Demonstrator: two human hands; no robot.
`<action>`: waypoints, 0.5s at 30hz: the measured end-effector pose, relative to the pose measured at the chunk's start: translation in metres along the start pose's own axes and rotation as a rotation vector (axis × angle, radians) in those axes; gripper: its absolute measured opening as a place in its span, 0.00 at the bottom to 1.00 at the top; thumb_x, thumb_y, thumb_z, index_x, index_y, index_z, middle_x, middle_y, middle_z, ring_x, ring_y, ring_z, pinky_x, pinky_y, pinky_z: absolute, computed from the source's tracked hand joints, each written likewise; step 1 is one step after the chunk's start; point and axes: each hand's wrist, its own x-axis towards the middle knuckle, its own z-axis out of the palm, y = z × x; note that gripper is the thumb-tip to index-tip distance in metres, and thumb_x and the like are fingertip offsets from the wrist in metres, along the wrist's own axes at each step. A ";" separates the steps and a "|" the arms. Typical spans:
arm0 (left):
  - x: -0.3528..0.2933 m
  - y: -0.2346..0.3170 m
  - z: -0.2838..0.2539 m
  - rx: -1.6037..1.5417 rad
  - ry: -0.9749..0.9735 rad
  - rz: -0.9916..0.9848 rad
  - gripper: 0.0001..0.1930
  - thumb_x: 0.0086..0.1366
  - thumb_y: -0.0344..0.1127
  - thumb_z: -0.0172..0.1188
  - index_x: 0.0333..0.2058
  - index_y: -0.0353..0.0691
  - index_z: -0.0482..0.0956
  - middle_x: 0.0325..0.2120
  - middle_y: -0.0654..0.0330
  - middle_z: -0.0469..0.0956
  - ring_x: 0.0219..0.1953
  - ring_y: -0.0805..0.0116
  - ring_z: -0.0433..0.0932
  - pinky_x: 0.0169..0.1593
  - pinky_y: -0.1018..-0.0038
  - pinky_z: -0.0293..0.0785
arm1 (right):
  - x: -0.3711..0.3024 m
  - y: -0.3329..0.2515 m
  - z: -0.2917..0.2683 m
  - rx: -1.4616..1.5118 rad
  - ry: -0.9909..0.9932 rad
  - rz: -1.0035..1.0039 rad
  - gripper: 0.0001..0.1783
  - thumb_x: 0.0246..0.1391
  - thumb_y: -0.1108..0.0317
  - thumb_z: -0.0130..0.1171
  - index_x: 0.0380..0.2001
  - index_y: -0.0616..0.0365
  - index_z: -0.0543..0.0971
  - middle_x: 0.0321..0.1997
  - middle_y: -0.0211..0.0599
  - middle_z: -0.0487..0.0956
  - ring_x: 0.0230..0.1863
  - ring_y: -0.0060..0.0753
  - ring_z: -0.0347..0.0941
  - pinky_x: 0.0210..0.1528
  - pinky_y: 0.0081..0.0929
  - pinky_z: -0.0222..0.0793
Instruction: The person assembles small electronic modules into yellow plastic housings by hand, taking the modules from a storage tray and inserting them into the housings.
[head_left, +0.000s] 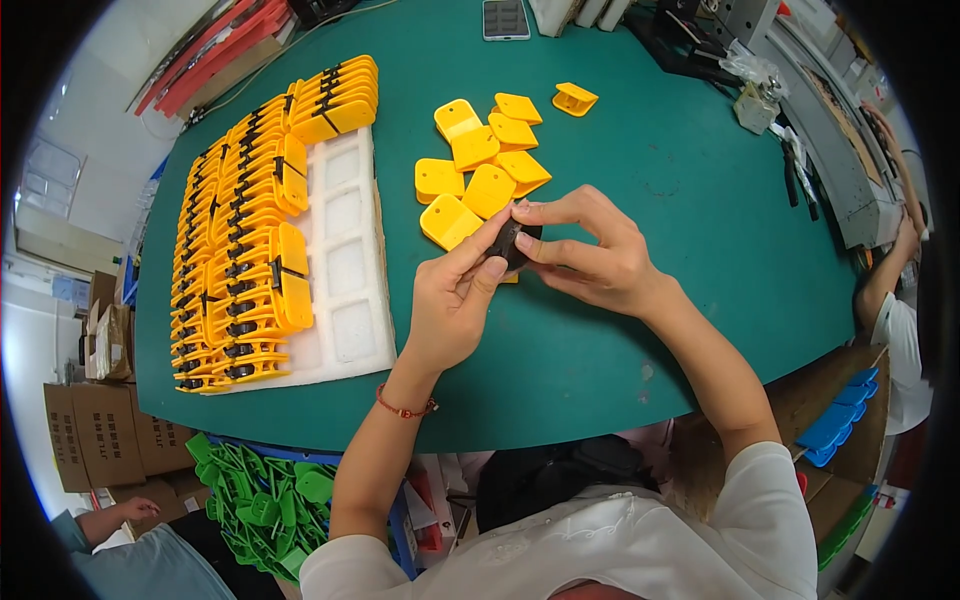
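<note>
My left hand [450, 302] and my right hand [600, 255] meet over the green table, and both pinch a small dark, rounded part [512, 247]. Fingers cover much of it, so its exact kind is hidden. Just beyond my fingers lies a loose cluster of yellow plastic pieces [490, 190], each a folded plate with a small hole. One more yellow piece [574, 99] sits apart, farther off to the right. At the left, rows of yellow pieces with black parts fitted in them [240, 240] stand packed on a white foam tray [345, 270].
A green mat [660, 150] covers the tabletop. Pliers [797, 175] and a machine [835, 140] are at the right. Below the front edge, a bin holds green pieces [262, 505]; blue pieces [838, 420] lie in a box at right. Other people work at both sides.
</note>
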 end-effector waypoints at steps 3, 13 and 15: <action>0.000 0.002 0.001 -0.008 0.008 -0.001 0.19 0.64 0.27 0.47 0.54 0.31 0.64 0.41 0.56 0.75 0.40 0.74 0.75 0.43 0.80 0.73 | -0.001 0.000 0.001 -0.005 0.009 -0.005 0.24 0.27 0.79 0.66 0.36 0.56 0.79 0.45 0.36 0.75 0.40 0.38 0.72 0.40 0.28 0.70; -0.001 0.001 0.004 -0.009 0.041 0.048 0.17 0.64 0.25 0.45 0.52 0.29 0.66 0.38 0.53 0.76 0.39 0.72 0.76 0.43 0.76 0.75 | -0.003 0.000 0.004 -0.030 0.023 -0.016 0.24 0.27 0.78 0.65 0.36 0.56 0.79 0.45 0.35 0.74 0.37 0.36 0.70 0.37 0.27 0.68; -0.001 0.000 0.005 -0.009 0.047 0.047 0.17 0.64 0.25 0.45 0.51 0.29 0.66 0.37 0.53 0.76 0.39 0.72 0.76 0.43 0.76 0.75 | -0.003 0.000 0.004 -0.031 0.019 -0.011 0.23 0.27 0.78 0.65 0.36 0.56 0.79 0.44 0.35 0.74 0.37 0.36 0.70 0.37 0.27 0.68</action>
